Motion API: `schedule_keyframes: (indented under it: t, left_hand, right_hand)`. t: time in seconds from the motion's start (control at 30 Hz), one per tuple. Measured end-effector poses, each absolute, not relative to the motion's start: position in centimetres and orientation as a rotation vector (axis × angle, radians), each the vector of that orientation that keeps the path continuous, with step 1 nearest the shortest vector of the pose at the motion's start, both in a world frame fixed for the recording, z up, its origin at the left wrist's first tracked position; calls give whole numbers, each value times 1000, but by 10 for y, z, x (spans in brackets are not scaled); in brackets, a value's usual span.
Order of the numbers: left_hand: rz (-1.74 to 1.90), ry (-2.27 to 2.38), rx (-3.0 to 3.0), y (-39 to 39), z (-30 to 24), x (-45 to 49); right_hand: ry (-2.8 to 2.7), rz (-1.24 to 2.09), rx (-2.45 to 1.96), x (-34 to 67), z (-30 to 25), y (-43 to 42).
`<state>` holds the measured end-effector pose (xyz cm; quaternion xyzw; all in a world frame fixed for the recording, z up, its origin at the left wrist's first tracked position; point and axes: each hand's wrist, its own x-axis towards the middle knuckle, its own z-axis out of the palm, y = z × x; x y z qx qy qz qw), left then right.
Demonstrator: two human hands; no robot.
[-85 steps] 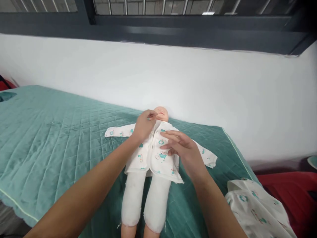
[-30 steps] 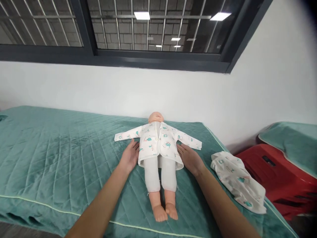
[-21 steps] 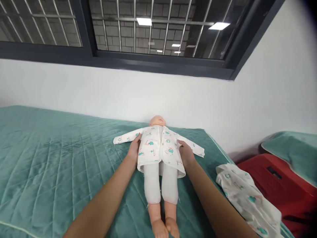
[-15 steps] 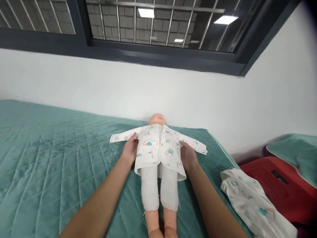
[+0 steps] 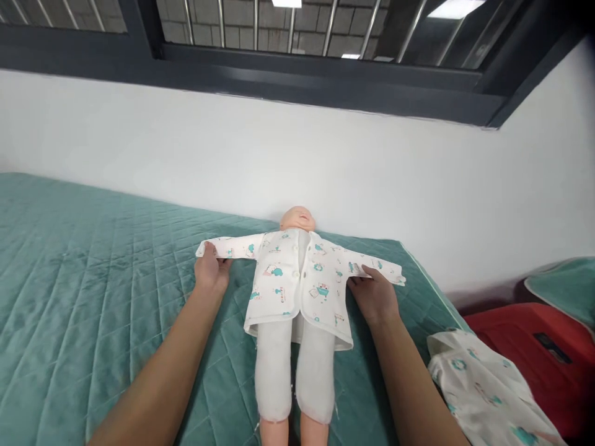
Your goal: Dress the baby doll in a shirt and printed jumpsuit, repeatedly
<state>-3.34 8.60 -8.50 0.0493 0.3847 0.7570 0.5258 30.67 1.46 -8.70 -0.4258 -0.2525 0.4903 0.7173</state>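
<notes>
A baby doll (image 5: 297, 218) lies on its back on a teal quilted bed (image 5: 93, 272), head toward the white wall. It wears a white printed top (image 5: 297, 279) with both sleeves spread sideways; its white cloth legs point toward me. My left hand (image 5: 211, 271) rests on the end of the doll's left-side sleeve, fingers curled over the cuff. My right hand (image 5: 375, 296) lies along the underside of the other sleeve, fingers pinching the fabric near its end.
A second printed white garment (image 5: 483, 387) lies crumpled at the bed's right corner. A red plastic object (image 5: 534, 353) stands beyond the bed's right edge, with a teal cushion (image 5: 564, 288) behind it. A dark-framed window runs above the wall.
Both hands have slid outward from the doll's torso sides to the sleeve ends, and the sleeves are now stretched straighter. The camera has tilted down and come closer.
</notes>
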Motion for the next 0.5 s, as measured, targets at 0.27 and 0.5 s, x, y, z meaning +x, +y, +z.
schedule_keyframes:
  t: [0.27, 0.5]
  left_hand:
    - [1891, 1065, 151, 85, -86, -35]
    - [1949, 1291, 278, 88, -89, -39]
  right_hand:
    - [-380, 1217, -917, 307, -78, 10]
    - [-352, 1202, -903, 299, -75, 8]
